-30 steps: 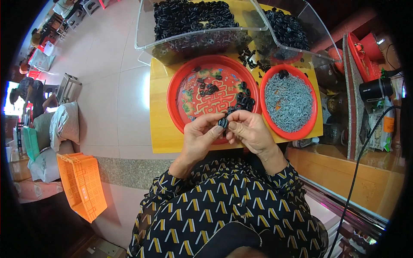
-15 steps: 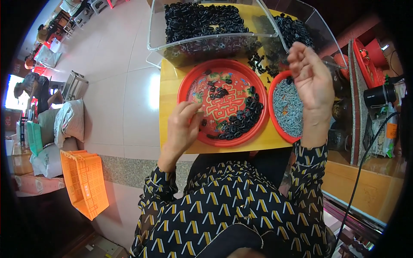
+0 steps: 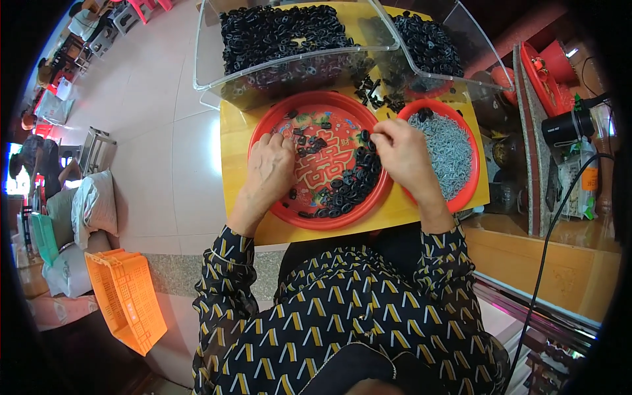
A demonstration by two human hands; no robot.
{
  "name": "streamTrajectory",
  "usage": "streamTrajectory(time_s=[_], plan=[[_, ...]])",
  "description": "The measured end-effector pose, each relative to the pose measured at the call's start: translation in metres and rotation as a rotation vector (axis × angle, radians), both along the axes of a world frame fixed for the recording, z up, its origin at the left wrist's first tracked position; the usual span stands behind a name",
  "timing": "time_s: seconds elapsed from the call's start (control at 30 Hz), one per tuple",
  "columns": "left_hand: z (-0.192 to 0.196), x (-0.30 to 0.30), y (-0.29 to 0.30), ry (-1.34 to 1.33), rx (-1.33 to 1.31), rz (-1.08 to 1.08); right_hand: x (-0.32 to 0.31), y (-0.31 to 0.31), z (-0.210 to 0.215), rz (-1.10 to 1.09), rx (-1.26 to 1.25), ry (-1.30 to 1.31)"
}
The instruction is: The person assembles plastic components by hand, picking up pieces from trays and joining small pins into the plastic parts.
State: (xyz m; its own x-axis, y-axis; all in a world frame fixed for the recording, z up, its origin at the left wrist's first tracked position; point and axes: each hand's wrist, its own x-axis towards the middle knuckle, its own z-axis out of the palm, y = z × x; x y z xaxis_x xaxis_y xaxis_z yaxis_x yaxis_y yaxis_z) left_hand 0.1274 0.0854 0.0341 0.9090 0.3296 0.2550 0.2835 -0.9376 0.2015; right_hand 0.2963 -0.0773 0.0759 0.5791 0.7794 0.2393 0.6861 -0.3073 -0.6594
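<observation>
While the right hand (image 3: pixel 403 151) draws thumb and finger together at the red tray's (image 3: pixel 309 97) two o'clock, the left hand (image 3: pixel 270 161) curls over nine.
Whether either grips a part, I cannot tell; light single picks should suit. A black oval piece (image 3: pixel 365 136) lies just beside the right fingertips, long axis roughly twelve-to-six, pointing end indistinct; the black pile (image 3: pixel 355 181) curves from three to six.

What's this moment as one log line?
left hand: over red tray, left side | right hand: at black pieces, tray's right edge | grip: unclear | grey metal bits: right of tray
</observation>
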Motion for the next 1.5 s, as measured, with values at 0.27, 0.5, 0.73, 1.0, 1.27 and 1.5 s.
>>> streamTrajectory(time_s=[0.27, 0.5, 0.73, 1.0, 1.27, 1.5], plan=[[-0.004, -0.017, -0.004, -0.193, -0.092, -0.038, -0.008, 0.019, -0.011, 0.137, -0.132, -0.312], [0.005, -0.023, -0.028, -0.461, -0.385, -0.018, -0.010, 0.058, -0.030, 0.211, -0.117, -0.277], [0.001, -0.036, -0.040, -0.483, -0.784, 0.052, -0.018, 0.069, -0.046, 0.176, -0.182, -0.314], [0.010, -0.035, -0.055, -0.576, -1.328, 0.176, -0.022, 0.047, -0.034, 0.183, -0.170, -0.317], [0.007, -0.024, -0.081, -0.683, -1.536, 0.149, -0.066, -0.006, -0.006, 0.395, -0.106, 0.611], [0.002, -0.019, -0.098, -0.719, -1.629, 0.208, -0.079, -0.017, -0.013, 0.121, 0.164, 1.118]])
